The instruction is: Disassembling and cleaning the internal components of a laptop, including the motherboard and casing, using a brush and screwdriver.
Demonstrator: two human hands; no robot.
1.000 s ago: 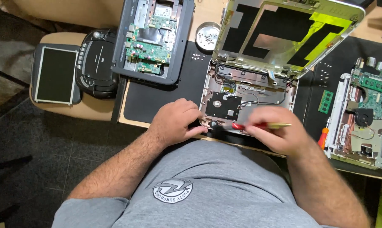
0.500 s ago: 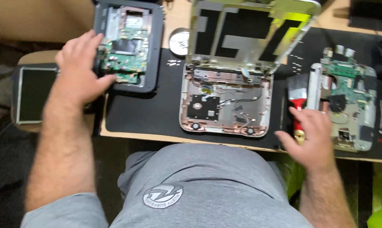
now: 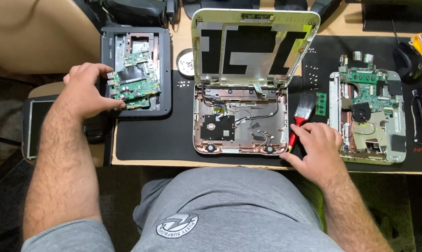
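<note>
Left hand (image 3: 87, 91) pinches the green circuit board (image 3: 135, 84) lying just rightward; right hand (image 3: 318, 147) rests loosely on the red-handled brush (image 3: 300, 119), its long axis pointing away.

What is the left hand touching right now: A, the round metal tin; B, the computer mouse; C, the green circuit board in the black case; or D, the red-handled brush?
C: the left hand has its fingers on the green circuit board lying in the black case.

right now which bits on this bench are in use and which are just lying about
In use: left hand gripping green circuit board; right hand on red-handled brush; opened laptop base.
Lying about: second stripped laptop, memory stick, mouse, round tin, loose screen panel.
</note>
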